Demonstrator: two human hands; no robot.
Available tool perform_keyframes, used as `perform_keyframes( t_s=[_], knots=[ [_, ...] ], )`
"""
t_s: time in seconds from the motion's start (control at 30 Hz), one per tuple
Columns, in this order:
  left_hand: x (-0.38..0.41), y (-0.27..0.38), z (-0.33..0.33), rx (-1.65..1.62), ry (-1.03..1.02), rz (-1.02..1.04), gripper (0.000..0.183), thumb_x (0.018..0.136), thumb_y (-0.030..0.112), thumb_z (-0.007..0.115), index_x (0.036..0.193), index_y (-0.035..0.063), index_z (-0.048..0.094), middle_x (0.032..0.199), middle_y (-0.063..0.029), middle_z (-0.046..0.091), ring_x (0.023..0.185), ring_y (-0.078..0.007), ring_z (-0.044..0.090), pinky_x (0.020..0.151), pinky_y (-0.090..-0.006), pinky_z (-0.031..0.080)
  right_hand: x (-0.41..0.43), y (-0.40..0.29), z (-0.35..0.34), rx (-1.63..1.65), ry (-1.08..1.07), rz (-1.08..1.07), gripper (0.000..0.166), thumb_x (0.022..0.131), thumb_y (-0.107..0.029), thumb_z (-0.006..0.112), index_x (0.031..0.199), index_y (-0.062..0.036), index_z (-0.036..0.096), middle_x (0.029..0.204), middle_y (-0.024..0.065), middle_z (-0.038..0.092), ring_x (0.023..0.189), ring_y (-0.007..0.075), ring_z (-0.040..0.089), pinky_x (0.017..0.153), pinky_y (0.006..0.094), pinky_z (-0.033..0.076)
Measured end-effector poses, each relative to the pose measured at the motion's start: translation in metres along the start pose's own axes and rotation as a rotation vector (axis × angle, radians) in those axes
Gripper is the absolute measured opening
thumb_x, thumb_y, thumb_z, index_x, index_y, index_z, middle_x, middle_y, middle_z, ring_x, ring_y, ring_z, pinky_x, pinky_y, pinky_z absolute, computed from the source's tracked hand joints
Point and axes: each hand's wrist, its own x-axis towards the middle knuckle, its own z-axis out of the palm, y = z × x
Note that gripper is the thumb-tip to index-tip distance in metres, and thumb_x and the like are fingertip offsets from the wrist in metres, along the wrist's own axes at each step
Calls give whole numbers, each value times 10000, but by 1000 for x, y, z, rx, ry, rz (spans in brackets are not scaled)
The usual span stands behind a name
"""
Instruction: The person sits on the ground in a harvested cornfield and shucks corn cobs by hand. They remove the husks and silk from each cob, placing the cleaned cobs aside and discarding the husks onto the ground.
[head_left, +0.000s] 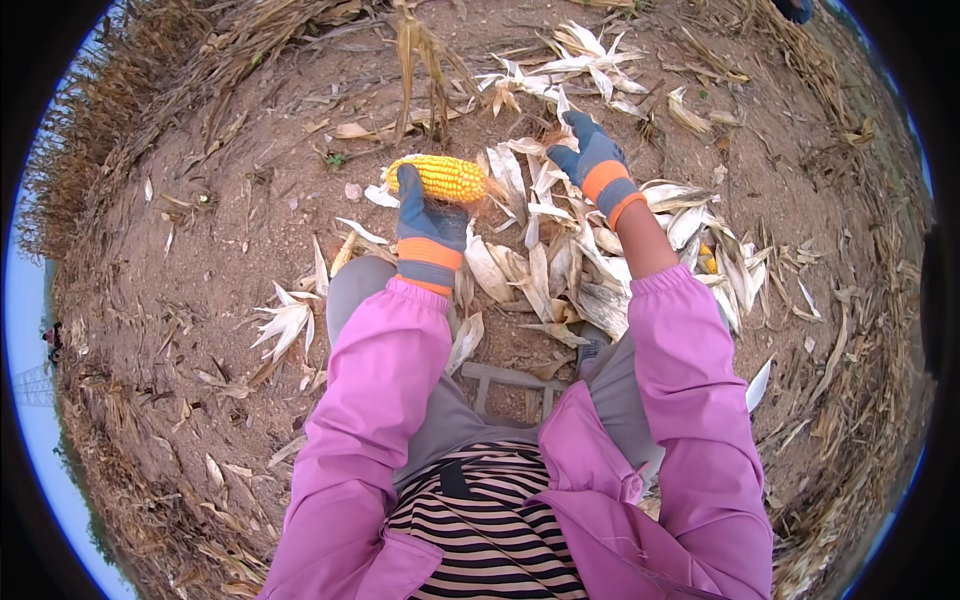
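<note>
My left hand (427, 206), in a blue-grey knit work glove with an orange-striped cuff, grips a husked ear of yellow corn (441, 178). The ear lies sideways, with some silk at its right end. Farther right and forward, my right hand (589, 154) wears a matching glove; its fingers reach towards dry husks and brown silk. Whether those fingers pinch any of it cannot be made out. Beneath and between both hands spreads a heap of pale dry corn husks (536, 262). Part of another yellow ear (707, 257) shows among the husks on the right.
Between my legs is the frame of a low stool (514, 375). More husks lie on the soil ahead (592, 60) and by my left knee (289, 322). Dry stalks (427, 67) stand in front; rows of dry stalks line the left (120, 112) and right. A distant person is at far left.
</note>
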Motion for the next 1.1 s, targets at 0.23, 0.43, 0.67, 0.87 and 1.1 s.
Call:
perform_keyframes(
  t_s=[0.23,0.43,0.67,0.87,1.1],
  knots=[
    [3,-5,-1,11,41,10,334,773,296,628,1014,85,533,970,-50,582,899,-219,559,826,-374,453,-25,-36,-8,622,-276,-83,303,780,-288,555,955,-43,589,872,125,605,805,225,579,712,311,449],
    [1,-9,0,60,22,4,348,771,311,628,1017,87,527,965,-43,579,897,-210,557,817,-369,455,-45,-60,-2,498,-427,-52,254,766,-208,609,908,1,585,732,34,578,646,85,513,593,233,428],
    [-4,-9,5,76,-81,-28,312,781,289,620,1018,107,530,960,-39,578,897,-201,557,821,-375,455,-38,-57,-3,701,-495,90,127,759,-157,567,775,-34,591,604,8,512,501,80,445,442,215,344],
    [-7,-13,15,147,-9,-36,363,755,342,643,1003,110,514,916,-17,566,860,-172,555,767,-345,463,-33,-43,4,625,-385,1,168,728,-174,560,730,-14,612,634,70,567,576,152,528,542,273,419],
    [-3,-15,5,132,-46,-83,375,749,352,647,1013,120,517,944,-13,561,868,-173,552,782,-343,458,-17,-37,4,530,-151,89,155,720,-177,579,728,-26,615,664,92,589,609,170,540,572,284,429]
  ],
)
